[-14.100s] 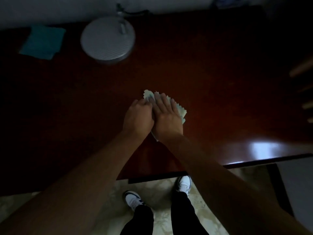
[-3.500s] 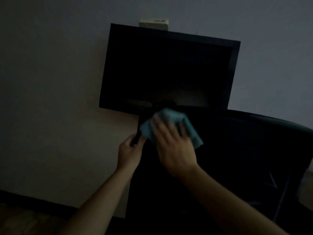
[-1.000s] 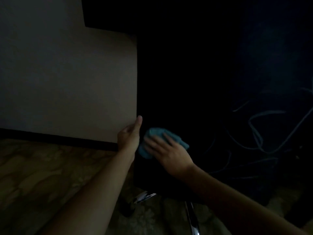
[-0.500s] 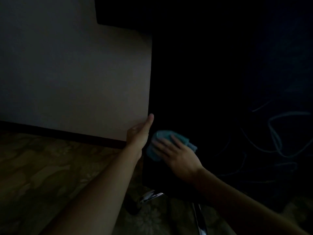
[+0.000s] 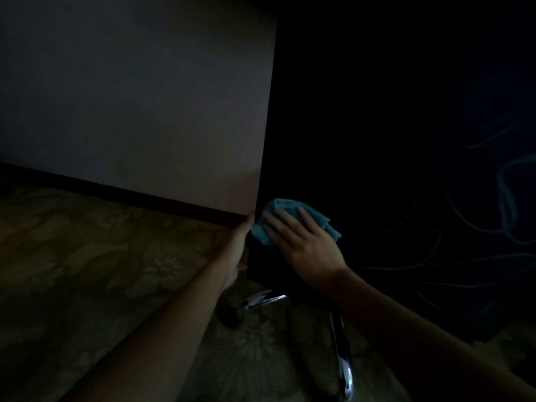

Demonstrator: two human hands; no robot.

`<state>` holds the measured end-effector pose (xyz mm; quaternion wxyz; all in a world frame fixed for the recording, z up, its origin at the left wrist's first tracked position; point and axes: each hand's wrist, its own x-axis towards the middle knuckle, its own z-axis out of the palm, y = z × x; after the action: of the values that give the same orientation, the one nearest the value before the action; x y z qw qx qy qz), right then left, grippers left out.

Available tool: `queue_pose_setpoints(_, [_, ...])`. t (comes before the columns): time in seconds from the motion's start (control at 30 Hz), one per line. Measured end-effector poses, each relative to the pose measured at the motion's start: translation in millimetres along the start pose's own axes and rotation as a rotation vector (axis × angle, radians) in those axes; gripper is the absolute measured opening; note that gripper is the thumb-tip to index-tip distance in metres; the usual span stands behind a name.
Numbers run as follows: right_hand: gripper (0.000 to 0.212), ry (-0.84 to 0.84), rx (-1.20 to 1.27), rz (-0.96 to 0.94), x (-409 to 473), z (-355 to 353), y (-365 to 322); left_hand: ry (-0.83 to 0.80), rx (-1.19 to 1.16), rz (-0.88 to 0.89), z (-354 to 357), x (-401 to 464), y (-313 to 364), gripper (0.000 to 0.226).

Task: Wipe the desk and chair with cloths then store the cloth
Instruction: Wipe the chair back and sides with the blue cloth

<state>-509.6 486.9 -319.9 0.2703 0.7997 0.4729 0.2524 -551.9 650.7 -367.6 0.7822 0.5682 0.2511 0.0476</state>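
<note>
One cloth (image 5: 293, 220), one chair (image 5: 377, 169), two hands

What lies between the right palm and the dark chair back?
In the head view, the blue cloth lies there: the right hand presses it flat against the chair back.

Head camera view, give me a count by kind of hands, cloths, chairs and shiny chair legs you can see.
Hands: 2, left hand and right hand
Cloths: 1, blue cloth
Chairs: 1, black chair
Chrome legs: 2, and
Total: 6
</note>
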Motion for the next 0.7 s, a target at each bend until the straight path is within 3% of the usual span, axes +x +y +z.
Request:
queue_pose_setpoints(0.13, [0.068, 0.259, -0.071, 0.122, 25.1, -22.4, 28.9, -0.048, -0.079, -0.045, 0.3, 2.3, -9.9, 0.071])
queue_pose_setpoints(0.23, [0.066, 0.422, 0.096, 0.238, 35.3, -20.0, 6.1, -0.065, -0.102, -0.091, -7.2, 6.3, -18.8, 0.064])
queue_pose_setpoints(0.3, [0.066, 0.267, 0.123, 0.155, 18.9, 9.4, -35.0, -0.096, -0.186, -0.113, -15.4, 6.7, -28.8, 0.059])
queue_pose_setpoints(0.4, [0.068, -0.075, 0.119, -0.114, -19.7, 63.4, -80.5, -0.155, -0.264, -0.101, -20.6, 10.5, -33.8, 0.051])
queue_pose_setpoints(0.43, [0.068, -0.107, 0.084, -0.143, -24.3, 70.3, -81.3, -0.165, -0.267, -0.090, -21.0, 8.7, -32.8, 0.049])
queue_pose_setpoints(0.5, [0.067, -0.042, -0.014, -0.114, -13.5, 67.0, -68.6, -0.153, -0.274, -0.075, -18.8, 11.0, -34.5, 0.047])
queue_pose_setpoints(0.63, [0.069, 0.263, -0.099, 0.121, 20.5, 36.5, -30.7, -0.122, -0.299, -0.056, -5.6, 15.5, -49.0, 0.042])
queue_pose_setpoints(0.7, [0.068, 0.257, -0.043, 0.156, 19.4, 34.4, -34.3, -0.112, -0.325, -0.052, -4.2, 17.5, -51.0, 0.043])
